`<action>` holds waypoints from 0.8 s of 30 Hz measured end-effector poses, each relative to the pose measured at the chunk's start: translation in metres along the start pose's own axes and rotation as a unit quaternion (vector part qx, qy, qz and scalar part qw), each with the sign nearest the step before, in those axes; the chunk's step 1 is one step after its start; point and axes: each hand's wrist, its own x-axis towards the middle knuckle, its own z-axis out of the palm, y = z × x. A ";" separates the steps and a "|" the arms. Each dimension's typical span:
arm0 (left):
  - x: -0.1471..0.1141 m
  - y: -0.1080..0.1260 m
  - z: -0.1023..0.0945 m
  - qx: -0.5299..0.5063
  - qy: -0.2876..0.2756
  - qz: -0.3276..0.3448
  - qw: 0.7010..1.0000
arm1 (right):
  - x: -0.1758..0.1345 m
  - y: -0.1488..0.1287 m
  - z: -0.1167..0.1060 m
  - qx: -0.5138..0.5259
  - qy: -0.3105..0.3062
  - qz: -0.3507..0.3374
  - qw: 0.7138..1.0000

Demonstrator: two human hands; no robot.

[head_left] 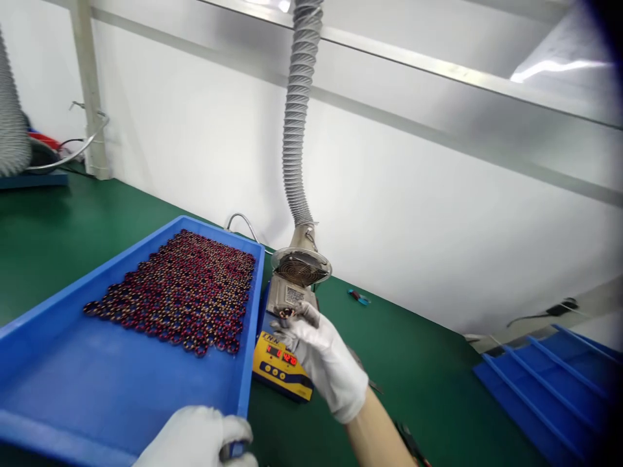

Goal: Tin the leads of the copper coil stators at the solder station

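Observation:
My right hand [324, 357], in a white glove with greyish fingertips, pinches a small ring-shaped coil [286, 312] between thumb and fingers. It is raised in front of a metal-topped heating unit [283, 292] with a yellow control panel [280, 370] and red lit digits. My left hand [204, 438], also white-gloved, is closed at the near right corner of a blue tray [121, 379]. A small dark blue piece shows between its fingers, but its kind is unclear. Many similar dark red and copper-coloured ring coils [189, 285] lie close together in the tray.
A round fume hood [300, 266] on a grey flexible duct [298, 123] hangs just above the heating unit. Small blue-handled cutters [359, 297] lie behind on the green table [413, 363]. Blue ribbed trays [549, 389] stand at the right; a second duct [12, 123] is far left.

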 end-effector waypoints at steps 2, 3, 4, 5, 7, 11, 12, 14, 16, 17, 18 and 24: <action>-0.004 0.002 -0.005 0.001 0.018 0.009 1.000 | 0.004 0.031 0.014 -0.163 0.009 -0.048 0.985; -0.007 0.003 -0.007 -0.002 0.026 0.010 1.000 | 0.007 0.046 0.021 -0.296 0.002 -0.055 0.953; -0.009 0.004 -0.007 -0.008 0.034 0.008 0.999 | 0.011 0.059 0.028 -0.419 -0.020 -0.059 0.906; -0.010 0.004 -0.008 -0.013 0.041 0.005 0.999 | 0.014 0.071 0.035 -0.483 -0.035 -0.060 0.873; -0.012 0.004 -0.006 -0.023 0.056 0.003 0.998 | 0.020 0.086 0.046 -0.570 -0.067 -0.049 0.817; -0.013 0.001 -0.001 -0.037 0.079 0.016 0.996 | 0.025 0.097 0.060 -0.668 -0.100 0.001 0.738; -0.012 0.001 -0.001 -0.041 0.083 0.021 0.995 | 0.025 0.097 0.063 -0.687 -0.105 0.013 0.719; -0.011 0.001 -0.002 -0.047 0.090 0.030 0.994 | 0.024 0.098 0.068 -0.716 -0.115 0.026 0.688; -0.011 0.003 -0.005 -0.048 0.095 0.035 0.994 | 0.024 0.096 0.072 -0.736 -0.133 0.021 0.663; -0.011 0.004 -0.007 -0.047 0.100 0.036 0.993 | 0.023 0.094 0.074 -0.744 -0.141 0.016 0.653; -0.013 0.005 -0.008 -0.046 0.105 0.038 0.993 | 0.022 0.090 0.076 -0.749 -0.149 0.008 0.645; -0.047 0.002 0.016 -0.049 0.137 0.086 0.986 | -0.003 0.047 0.058 -0.723 -0.135 -0.075 0.674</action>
